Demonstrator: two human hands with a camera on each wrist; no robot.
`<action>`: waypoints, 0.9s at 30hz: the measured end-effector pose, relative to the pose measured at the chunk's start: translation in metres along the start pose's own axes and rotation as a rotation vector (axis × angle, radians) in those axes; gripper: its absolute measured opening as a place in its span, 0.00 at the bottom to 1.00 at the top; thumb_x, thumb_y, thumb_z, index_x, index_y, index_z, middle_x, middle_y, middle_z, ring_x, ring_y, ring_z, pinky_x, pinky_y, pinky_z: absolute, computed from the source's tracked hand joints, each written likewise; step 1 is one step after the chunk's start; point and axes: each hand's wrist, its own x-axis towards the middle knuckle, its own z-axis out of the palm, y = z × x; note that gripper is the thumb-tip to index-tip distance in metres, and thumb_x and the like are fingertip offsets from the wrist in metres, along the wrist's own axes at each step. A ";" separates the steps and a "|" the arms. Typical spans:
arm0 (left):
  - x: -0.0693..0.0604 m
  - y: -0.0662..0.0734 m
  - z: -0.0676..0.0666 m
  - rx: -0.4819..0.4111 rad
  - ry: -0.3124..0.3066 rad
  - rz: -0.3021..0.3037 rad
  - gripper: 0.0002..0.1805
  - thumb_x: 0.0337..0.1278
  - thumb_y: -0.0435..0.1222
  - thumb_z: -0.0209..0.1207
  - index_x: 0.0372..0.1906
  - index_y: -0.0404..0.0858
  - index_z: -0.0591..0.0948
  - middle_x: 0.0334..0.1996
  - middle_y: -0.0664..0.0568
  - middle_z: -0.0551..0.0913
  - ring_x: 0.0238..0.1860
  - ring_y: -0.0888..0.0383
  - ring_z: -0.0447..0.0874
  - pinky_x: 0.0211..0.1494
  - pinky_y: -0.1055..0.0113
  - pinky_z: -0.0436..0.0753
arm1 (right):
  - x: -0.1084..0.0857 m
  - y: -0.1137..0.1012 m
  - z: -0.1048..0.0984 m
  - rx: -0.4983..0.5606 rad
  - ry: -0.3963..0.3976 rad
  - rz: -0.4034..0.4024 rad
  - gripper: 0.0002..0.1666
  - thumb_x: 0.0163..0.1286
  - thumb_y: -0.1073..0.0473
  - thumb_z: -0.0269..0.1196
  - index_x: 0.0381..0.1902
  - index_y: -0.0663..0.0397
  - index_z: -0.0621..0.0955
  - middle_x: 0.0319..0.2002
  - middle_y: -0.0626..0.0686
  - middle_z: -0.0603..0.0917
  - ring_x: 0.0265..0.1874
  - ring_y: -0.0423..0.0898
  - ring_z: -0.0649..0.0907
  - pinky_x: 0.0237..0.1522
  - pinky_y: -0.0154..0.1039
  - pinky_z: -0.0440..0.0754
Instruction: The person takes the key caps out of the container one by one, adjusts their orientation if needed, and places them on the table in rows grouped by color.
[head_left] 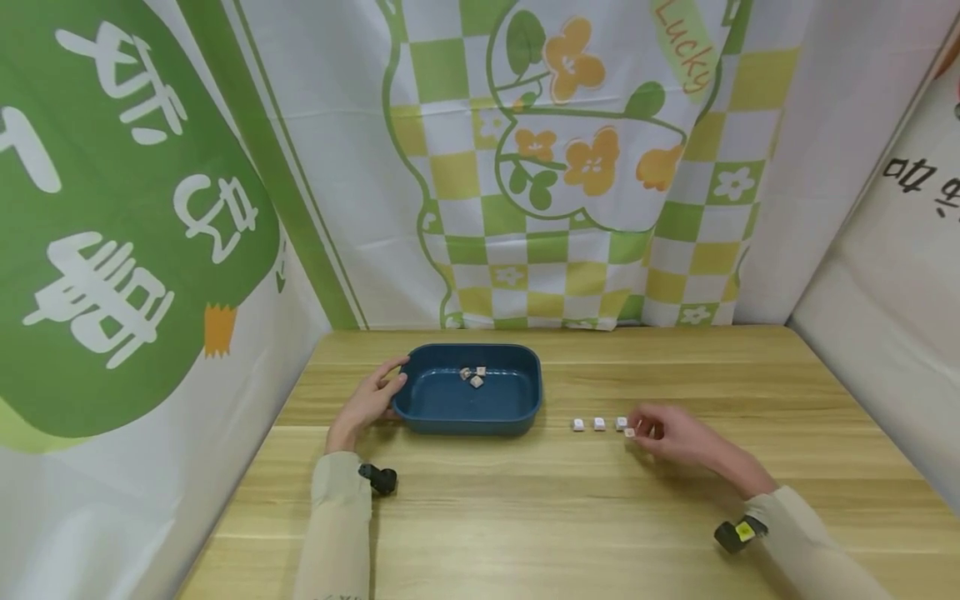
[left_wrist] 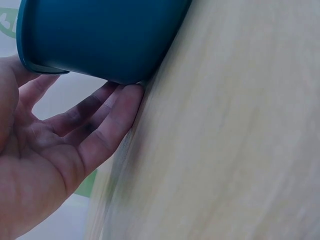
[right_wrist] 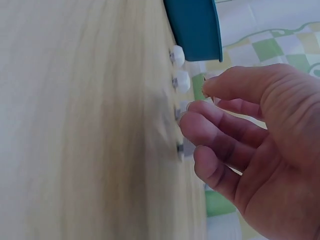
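Small pale piece [head_left: 630,432]: at the lower right of frame centre, in the right hand [head_left: 671,433], pinched between thumb and fingertips. It lies at the left end of that hand, so the right hand is the nearer one; the left hand is well apart. Lies just to the lower right of the nearest in a row of three white pieces [head_left: 598,424]; contact with that neighbour cannot be told.

Orientation: a pale face shows toward the head camera. Outline roughly square, no clear long axis; any pointing direction is too small to read. The row itself runs left to right. Right wrist view adds a fourth white piece [right_wrist: 186,148], partly behind the fingers.

Left of the row, near frame centre: blue tray [head_left: 472,428], long axis also left to right, with three small beige pieces [head_left: 476,382] inside, toward the back of its floor. Left hand [head_left: 369,397] holds the tray's left end, thumb at the rim, other fingers against the outer wall low down.

Outward: wooden table [head_left: 525,517]; patterned curtain [head_left: 465,242] at the top of frame; a beige sleeve [head_left: 337,517] at lower left.
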 end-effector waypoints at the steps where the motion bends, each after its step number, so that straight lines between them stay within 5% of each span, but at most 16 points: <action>1: 0.001 0.000 0.000 -0.005 -0.001 0.000 0.28 0.76 0.48 0.47 0.76 0.58 0.60 0.60 0.29 0.71 0.35 0.54 0.86 0.42 0.54 0.87 | -0.002 0.002 0.000 0.000 -0.002 0.005 0.07 0.64 0.65 0.66 0.39 0.51 0.80 0.29 0.46 0.82 0.26 0.32 0.77 0.26 0.31 0.78; 10: 0.000 0.000 0.000 0.000 0.003 0.006 0.28 0.76 0.48 0.47 0.76 0.57 0.60 0.57 0.29 0.73 0.30 0.56 0.84 0.39 0.55 0.87 | -0.013 0.019 -0.002 0.028 -0.049 0.060 0.07 0.68 0.58 0.65 0.42 0.51 0.81 0.24 0.44 0.79 0.21 0.33 0.76 0.22 0.32 0.78; 27: -0.001 0.001 0.000 0.004 -0.007 0.012 0.28 0.75 0.49 0.47 0.76 0.57 0.59 0.62 0.30 0.70 0.34 0.53 0.86 0.40 0.56 0.88 | -0.022 0.028 -0.004 -0.043 -0.020 0.103 0.08 0.67 0.56 0.66 0.43 0.49 0.82 0.23 0.43 0.76 0.20 0.32 0.73 0.21 0.31 0.73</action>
